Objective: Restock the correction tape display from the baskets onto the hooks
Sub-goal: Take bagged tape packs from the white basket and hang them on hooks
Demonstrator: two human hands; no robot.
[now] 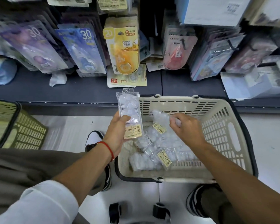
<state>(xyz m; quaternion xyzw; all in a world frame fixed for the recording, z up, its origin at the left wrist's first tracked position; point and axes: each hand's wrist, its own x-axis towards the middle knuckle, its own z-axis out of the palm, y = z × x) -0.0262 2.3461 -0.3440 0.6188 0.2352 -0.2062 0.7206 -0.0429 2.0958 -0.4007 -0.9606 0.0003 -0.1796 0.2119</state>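
Person crouched over a cream basket (220,126) on the white floor, knees and striped shoes (94,138) either side of it. Left hand (118,126), red string on the wrist, fingers curled round the lower half of a clear correction tape pack (129,109); pack is upright, hang tab at top, yellow price label at bottom, held just over the basket's left rim. Right hand (187,126) is inside the basket, fingers curled and pinching a second clear pack (160,118) by its upper end, lifted above the rest. Loose pile of same clear packs (153,152) lies flat on the basket bottom, several with yellow labels face up. Green basket (16,128) sits well apart on the left, contents not visible. Beyond the baskets: dark grey shelf base (71,89) with a flat yellow-cream card pack (128,78) lying on it and crumpled white paper (57,79) to its left. Above that, hanging display packs: purple "30" pack (34,46), blue "30" pack (84,49), yellow "20" pack (121,46), pink-red pack (178,49), more blurred ones further right. Bare hook (233,44) shows right of the pink-red pack.
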